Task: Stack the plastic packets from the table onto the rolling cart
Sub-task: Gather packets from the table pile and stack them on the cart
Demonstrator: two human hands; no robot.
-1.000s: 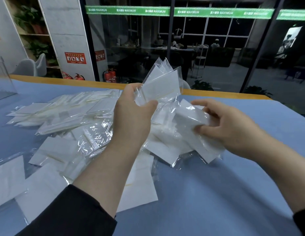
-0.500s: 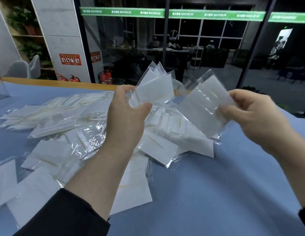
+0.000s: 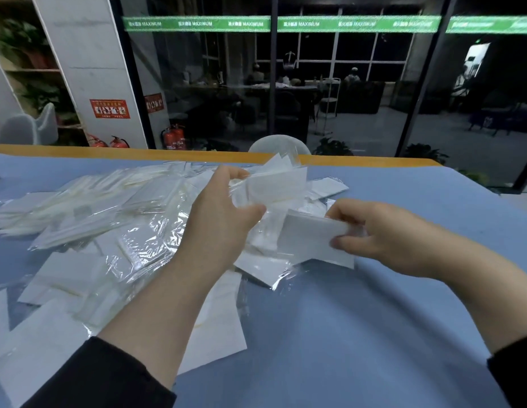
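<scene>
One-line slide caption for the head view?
Left hand holds a fan of packets; right hand pinches another packet above the table's pile.

A green banner strip (image 3: 286, 24) runs across the upper part of the glass wall, carrying the word "MAXIMUM" in white, repeated at intervals; each repeat is preceded by a few white characters too small to read. Toward the right end the lettering blurs out. A red sign (image 3: 109, 108) is fixed on the white pillar, and a second red sign (image 3: 153, 102) sits on the adjacent glass; both bear print too blurred to read. No legible print shows on the plastic packets (image 3: 79, 207).
</scene>
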